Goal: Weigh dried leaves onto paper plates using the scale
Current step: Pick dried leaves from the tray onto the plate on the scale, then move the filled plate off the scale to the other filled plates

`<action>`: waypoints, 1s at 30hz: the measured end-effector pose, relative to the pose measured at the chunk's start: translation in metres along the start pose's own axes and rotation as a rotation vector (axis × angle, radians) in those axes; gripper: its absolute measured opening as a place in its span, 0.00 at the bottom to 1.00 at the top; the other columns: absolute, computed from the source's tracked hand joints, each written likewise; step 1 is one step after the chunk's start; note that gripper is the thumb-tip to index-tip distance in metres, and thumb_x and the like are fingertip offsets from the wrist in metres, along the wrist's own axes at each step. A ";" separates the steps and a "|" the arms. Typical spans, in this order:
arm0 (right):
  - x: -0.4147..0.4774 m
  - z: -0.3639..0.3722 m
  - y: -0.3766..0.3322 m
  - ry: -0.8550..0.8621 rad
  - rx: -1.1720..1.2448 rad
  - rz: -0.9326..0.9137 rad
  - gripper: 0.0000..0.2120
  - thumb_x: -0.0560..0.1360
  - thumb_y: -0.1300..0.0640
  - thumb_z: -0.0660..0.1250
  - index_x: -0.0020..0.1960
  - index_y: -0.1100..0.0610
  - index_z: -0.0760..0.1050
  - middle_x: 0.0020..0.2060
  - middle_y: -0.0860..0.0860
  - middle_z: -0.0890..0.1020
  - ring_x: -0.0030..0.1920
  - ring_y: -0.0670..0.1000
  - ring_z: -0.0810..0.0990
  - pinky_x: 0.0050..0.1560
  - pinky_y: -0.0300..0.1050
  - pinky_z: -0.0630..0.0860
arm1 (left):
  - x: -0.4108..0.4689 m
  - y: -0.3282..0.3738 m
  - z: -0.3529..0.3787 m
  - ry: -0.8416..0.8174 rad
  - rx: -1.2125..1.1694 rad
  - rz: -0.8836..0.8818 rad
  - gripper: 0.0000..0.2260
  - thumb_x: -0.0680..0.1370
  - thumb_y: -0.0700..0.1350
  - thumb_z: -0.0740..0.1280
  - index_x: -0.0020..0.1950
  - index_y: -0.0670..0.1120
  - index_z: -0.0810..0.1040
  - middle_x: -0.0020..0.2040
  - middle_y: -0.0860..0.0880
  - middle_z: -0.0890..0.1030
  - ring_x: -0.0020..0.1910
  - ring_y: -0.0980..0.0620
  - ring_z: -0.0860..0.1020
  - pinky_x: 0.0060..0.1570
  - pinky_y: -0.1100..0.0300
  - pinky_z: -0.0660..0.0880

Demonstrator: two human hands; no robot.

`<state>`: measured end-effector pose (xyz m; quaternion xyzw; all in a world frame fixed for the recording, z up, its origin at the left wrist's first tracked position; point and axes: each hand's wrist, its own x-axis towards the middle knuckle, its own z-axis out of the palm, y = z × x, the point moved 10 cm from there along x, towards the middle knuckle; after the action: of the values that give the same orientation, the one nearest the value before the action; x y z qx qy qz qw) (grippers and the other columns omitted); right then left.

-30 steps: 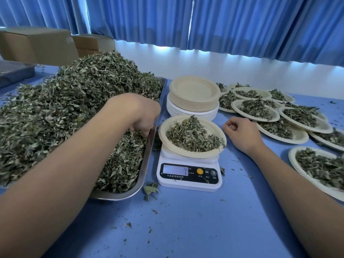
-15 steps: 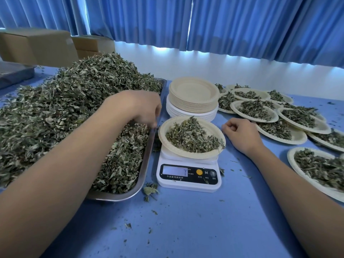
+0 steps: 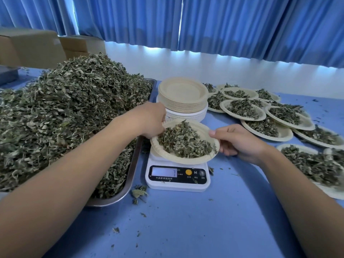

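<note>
Left hand (image 3: 149, 121) and right hand (image 3: 240, 140) grip the leafy plate (image 3: 186, 160) over the scale (image 3: 176, 184). Heaped tray (image 3: 131, 170) crowds its left, plate stack (image 3: 183, 94) behind, filled plates (image 3: 243, 108) right.

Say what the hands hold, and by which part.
Both hold the leaf-filled paper plate above the scale: left hand at its left rim, right hand at its right rim.

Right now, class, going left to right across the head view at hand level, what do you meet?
Heap of dried leaves → left hand → paper plate of leaves → right hand → filled paper plates.
</note>
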<state>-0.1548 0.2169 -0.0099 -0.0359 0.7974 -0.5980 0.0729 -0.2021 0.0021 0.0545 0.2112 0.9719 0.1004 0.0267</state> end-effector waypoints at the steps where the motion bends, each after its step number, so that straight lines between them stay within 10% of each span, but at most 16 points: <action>1: -0.004 -0.001 0.002 0.011 0.030 0.033 0.17 0.77 0.50 0.72 0.33 0.57 0.79 0.26 0.57 0.75 0.21 0.48 0.69 0.19 0.35 0.58 | 0.000 0.001 0.000 0.010 -0.061 0.001 0.08 0.77 0.45 0.70 0.54 0.44 0.81 0.41 0.47 0.82 0.36 0.50 0.79 0.35 0.58 0.74; 5: -0.023 -0.018 0.002 0.139 0.132 0.110 0.19 0.80 0.56 0.69 0.31 0.56 0.80 0.24 0.53 0.76 0.19 0.45 0.69 0.17 0.32 0.56 | 0.000 0.006 0.000 0.028 -0.339 0.019 0.09 0.78 0.46 0.70 0.49 0.40 0.82 0.23 0.52 0.75 0.22 0.55 0.70 0.28 0.62 0.69; 14: -0.095 -0.080 0.002 0.506 0.289 0.063 0.10 0.79 0.56 0.71 0.48 0.60 0.72 0.29 0.54 0.71 0.23 0.47 0.72 0.21 0.37 0.68 | -0.007 0.065 0.046 -0.337 -1.228 -0.083 0.02 0.80 0.39 0.68 0.51 0.41 0.79 0.40 0.43 0.77 0.27 0.55 0.72 0.18 0.67 0.63; 30: -0.217 -0.282 0.029 0.972 -0.053 0.236 0.11 0.80 0.61 0.69 0.41 0.66 0.78 0.20 0.53 0.76 0.21 0.49 0.71 0.21 0.37 0.71 | 0.060 0.290 0.078 -0.288 -1.311 -0.077 0.02 0.80 0.33 0.67 0.50 0.34 0.77 0.34 0.43 0.76 0.25 0.54 0.73 0.21 0.66 0.72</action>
<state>0.0155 0.5243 0.0552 0.3357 0.7525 -0.5129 -0.2409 -0.1316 0.2995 0.0371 0.1279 0.7033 0.6397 0.2825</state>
